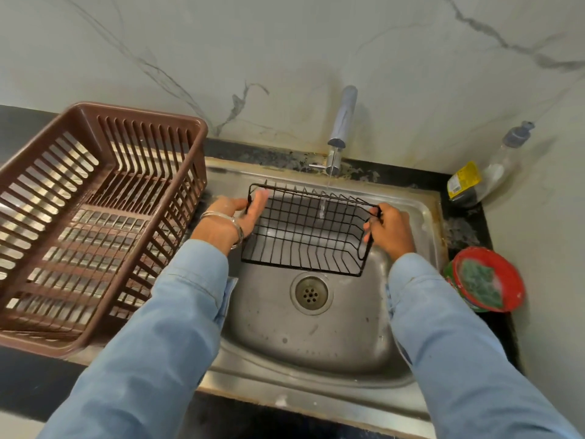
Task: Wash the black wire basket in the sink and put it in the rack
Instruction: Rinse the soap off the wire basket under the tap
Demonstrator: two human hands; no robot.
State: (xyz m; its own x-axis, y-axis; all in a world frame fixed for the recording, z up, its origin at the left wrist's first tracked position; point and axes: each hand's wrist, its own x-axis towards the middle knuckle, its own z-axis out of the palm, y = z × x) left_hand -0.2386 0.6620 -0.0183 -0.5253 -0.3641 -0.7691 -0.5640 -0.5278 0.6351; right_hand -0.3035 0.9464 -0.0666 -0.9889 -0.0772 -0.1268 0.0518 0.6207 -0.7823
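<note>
Pale blue sleeves reached over the steel sink. The left hand and right hand each had fingers clamped on an end of the black wire basket, an open-topped grid held above the basin under the tap's thin stream. The brown rack stood on the desk, left of the sink.

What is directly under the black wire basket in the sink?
Under the basket, held above the sink by the left hand and right hand, the steel bowl shows through the wires. The drain lies just in front. Nothing else is visible there.
</note>
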